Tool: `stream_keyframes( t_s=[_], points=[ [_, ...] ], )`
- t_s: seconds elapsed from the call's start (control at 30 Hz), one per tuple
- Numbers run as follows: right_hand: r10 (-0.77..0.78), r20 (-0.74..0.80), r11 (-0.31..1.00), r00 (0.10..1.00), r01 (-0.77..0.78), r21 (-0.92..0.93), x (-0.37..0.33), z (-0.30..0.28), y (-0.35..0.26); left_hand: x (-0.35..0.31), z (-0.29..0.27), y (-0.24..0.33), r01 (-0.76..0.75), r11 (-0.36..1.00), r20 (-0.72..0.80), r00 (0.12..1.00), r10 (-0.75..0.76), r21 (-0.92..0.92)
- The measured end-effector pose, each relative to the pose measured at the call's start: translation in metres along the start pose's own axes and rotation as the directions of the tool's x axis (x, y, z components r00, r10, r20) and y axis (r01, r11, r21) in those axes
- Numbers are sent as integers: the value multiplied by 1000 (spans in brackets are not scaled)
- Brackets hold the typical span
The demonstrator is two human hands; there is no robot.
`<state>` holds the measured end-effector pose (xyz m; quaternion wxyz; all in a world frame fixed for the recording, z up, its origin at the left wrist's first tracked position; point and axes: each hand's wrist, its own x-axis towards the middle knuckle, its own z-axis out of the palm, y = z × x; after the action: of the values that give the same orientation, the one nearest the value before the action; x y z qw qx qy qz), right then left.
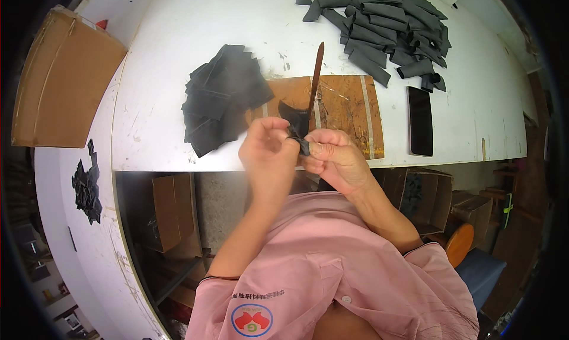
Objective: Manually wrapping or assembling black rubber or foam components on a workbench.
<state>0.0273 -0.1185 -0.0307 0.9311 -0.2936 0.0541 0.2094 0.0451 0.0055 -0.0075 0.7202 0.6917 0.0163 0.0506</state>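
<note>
Above the table's near edge, my left hand [268, 150] and my right hand [341, 161] pinch a small black fabric piece [303, 143] between thumbs and fingers, close together. More dark fabric [293, 116] extends just beyond my fingertips. A slim reddish-brown stick [316, 76] points away from that fabric; its lower end is hidden there. Beneath lies a worn brown board [351, 118] crossed by pale tape strips. Fanned-out flat black fabric pieces [216, 97] lie left of the board, overlapping its edge.
A heap of dark fabric tubes [385, 26] covers the far right of the white table [160, 61]. A black phone [420, 121] lies to the right. At left are a cardboard box [65, 79] and a smaller black fabric pile [87, 186]. Open boxes [427, 201] stand under the table.
</note>
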Motion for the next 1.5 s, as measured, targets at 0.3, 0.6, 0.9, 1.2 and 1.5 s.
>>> stream_keyframes(
  t_s=[0.3, 0.6, 0.9, 1.2, 1.5],
  points=[
    [-162, -13, 887, 987, 140, -440, 0, 6, -13, 3, -14, 20, 204, 968, 197, 965, -173, -148],
    [-350, 192, 851, 917, 397, -344, -12, 27, -27, -13, -18, 62, 291, 914, 581, 810, -77, -284],
    [-651, 345, 175, 676, 575, -799, -11, 52, -51, -4, 8, 47, -384, 919, 112, 920, 375, 84],
    [-516, 191, 503, 835, 476, -721, -14, 81, -80, 21, 6, 74, 360, 569, 461, 886, 39, -739],
    [-267, 197, 589, 943, 322, -741, 28, 82, -117, 61, 14, 92, 768, -158, 758, 639, 129, -620]
  ],
)
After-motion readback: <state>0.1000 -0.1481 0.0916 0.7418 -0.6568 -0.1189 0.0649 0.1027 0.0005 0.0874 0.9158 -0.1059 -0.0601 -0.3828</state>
